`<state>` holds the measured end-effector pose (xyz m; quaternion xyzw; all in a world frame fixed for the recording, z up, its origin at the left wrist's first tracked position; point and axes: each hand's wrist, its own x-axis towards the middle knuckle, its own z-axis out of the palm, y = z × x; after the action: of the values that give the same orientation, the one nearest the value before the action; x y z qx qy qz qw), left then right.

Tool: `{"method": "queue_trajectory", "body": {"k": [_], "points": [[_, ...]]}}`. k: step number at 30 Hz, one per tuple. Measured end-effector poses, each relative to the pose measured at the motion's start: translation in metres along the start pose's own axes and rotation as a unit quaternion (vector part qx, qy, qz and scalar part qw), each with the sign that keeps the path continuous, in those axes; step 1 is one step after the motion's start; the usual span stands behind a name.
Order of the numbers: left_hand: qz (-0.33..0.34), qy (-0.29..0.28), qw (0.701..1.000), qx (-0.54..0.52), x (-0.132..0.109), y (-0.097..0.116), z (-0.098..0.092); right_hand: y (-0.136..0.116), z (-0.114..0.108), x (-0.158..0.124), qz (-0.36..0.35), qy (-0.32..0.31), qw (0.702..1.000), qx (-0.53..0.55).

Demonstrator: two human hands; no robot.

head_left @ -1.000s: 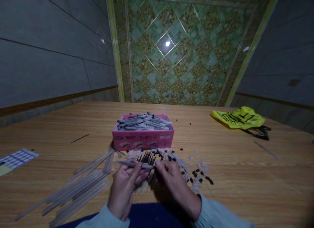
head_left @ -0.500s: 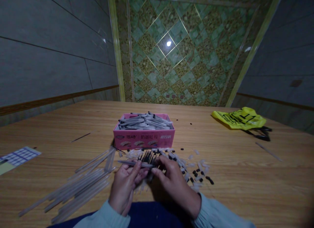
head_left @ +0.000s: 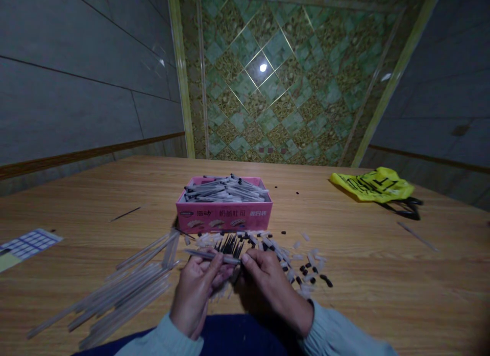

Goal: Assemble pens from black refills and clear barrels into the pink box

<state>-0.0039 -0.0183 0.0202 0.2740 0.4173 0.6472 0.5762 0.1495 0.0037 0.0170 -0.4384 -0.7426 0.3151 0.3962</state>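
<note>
My left hand (head_left: 197, 289) grips a thin clear pen barrel (head_left: 209, 255) that lies level across the middle of the view. My right hand (head_left: 268, 280) pinches the right end of that barrel with thumb and forefinger. Just beyond my fingers lies a bundle of black refills (head_left: 228, 245) among scattered small black caps (head_left: 312, 274) and clear tips. A pink cardboard box (head_left: 224, 215) heaped with finished pens stands behind them.
A heap of clear empty barrels (head_left: 118, 292) lies to my left on the wooden table (head_left: 383, 274). A yellow bag (head_left: 373, 184) rests at the far right with a black strap. A printed sheet (head_left: 26, 243) sits at the left edge. A loose stick (head_left: 417, 236) lies right.
My right hand drew back slightly along the barrel, then closed in again on its right end. The left hand kept its hold and hardly moved.
</note>
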Motion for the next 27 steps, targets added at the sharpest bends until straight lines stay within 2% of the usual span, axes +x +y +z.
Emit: {"method": "queue_trajectory", "body": {"k": [5, 11, 16, 19, 27], "points": [[-0.002, 0.009, 1.0, -0.005, 0.0007, 0.002, 0.0009, -0.0018, -0.0003, 0.0002, -0.02, 0.032, 0.999, 0.001], [-0.004, 0.003, 1.0, 0.019, -0.0018, 0.0005, 0.0002, -0.0003, -0.0003, 0.0003, -0.002, 0.012, 1.0, -0.015], [-0.008, 0.002, 1.0, 0.014, 0.0001, -0.0004, -0.0016, -0.0005, 0.0006, -0.0009, -0.026, 0.019, 0.999, -0.022], [-0.009, 0.004, 1.0, 0.021, 0.001, -0.0005, -0.0017, -0.0003, 0.001, -0.0013, -0.017, 0.006, 1.0, -0.026], [-0.014, 0.004, 1.0, 0.017, 0.0022, -0.0017, -0.0021, -0.0011, -0.0001, -0.0009, -0.027, 0.025, 0.999, -0.016]]}}
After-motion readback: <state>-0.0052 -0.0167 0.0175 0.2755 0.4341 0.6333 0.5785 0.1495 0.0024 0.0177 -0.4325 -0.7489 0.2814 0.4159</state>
